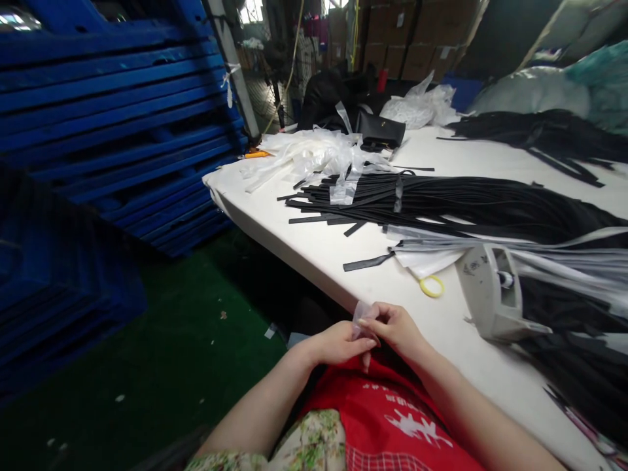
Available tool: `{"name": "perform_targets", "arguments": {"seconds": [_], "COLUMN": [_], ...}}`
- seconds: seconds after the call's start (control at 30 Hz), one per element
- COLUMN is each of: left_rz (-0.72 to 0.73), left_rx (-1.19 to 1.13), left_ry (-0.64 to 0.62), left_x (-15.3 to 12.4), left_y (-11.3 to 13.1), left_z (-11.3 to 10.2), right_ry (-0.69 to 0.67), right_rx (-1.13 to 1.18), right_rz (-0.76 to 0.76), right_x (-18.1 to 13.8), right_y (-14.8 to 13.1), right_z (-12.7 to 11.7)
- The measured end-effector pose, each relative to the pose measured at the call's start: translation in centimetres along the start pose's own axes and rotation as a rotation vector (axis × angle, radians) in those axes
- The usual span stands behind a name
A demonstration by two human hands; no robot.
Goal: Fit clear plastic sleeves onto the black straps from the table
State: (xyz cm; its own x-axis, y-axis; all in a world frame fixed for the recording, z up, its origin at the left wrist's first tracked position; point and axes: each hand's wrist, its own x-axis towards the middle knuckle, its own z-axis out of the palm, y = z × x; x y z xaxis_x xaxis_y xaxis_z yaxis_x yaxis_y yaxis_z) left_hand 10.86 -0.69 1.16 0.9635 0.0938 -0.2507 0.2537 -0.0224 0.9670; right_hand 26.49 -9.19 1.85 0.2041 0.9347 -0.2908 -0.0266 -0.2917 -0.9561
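film [362, 311]: one clear piece, between my hands, just beside the table [318, 248] edge, above my apron [360, 418]. handling, as i judge it: light pinches, thumbs close, lest it slip or crease.
left hand [340, 343]: fingers curled, gripping the film.
right hand [398, 329]: thumb and fingertips pinching it. forearms angled inward.
beyond: black strips [451, 199], dispenser [477, 288].

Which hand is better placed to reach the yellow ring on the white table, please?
Probably the right hand: it is nearer to the yellow ring, with the left hand farther away. Both hands are busy with the clear plastic piece.
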Motion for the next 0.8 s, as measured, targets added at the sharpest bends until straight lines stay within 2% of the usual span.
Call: {"name": "perform_targets", "arguments": {"seconds": [0.1, 0.2, 0.27, 0.33, 0.4, 0.43, 0.53, 0.6, 0.7, 0.8], "left_rz": [-0.003, -0.045, -0.049, -0.044, -0.043, -0.045, -0.045, -0.041, -0.036, -0.038], "left_rx": [-0.047, -0.101, -0.105, -0.106, -0.121, -0.133, -0.164, -0.175, -0.185, -0.192], "left_ry": [0.039, 0.106, 0.169, 0.215, 0.253, 0.269, 0.293, 0.295, 0.299, 0.313], "left_x": [0.2, 0.3, 0.2, 0.1, 0.1, 0.1, 0.2, 0.3, 0.2, 0.0], "left_y": [0.1, -0.3, -0.7, -1.2, -1.7, -1.8, -2.0, -1.9, -1.9, -1.9], "left_z": [0.5, 0.7, 0.6, 0.4, 0.2, 0.1, 0.2, 0.3, 0.4, 0.5], "right_ry": [0.021, 0.081, 0.248, 0.498, 0.685, 0.725, 0.701, 0.684, 0.702, 0.653], "right_rx": [-0.045, -0.294, -0.556, -0.846, -1.125, -1.244, -1.466, -1.513, -1.493, -1.445], "right_rz": [0.007, -0.145, -0.285, -0.356, -0.315, -0.266, -0.148, -0.146, -0.205, -0.232], "right_x": [0.2, 0.5, 0.9, 1.3, 1.6, 1.7, 1.7, 1.7, 2.0, 3.2], "right_y": [0.5, 0.2, 0.1, 0.5, 1.6, 2.3, 4.1, 4.4, 3.2, 1.1], "right_z": [0.4, -1.1, -3.6, -6.7, -9.8, -11.1, -13.3, -13.6, -13.3, -12.6]}}
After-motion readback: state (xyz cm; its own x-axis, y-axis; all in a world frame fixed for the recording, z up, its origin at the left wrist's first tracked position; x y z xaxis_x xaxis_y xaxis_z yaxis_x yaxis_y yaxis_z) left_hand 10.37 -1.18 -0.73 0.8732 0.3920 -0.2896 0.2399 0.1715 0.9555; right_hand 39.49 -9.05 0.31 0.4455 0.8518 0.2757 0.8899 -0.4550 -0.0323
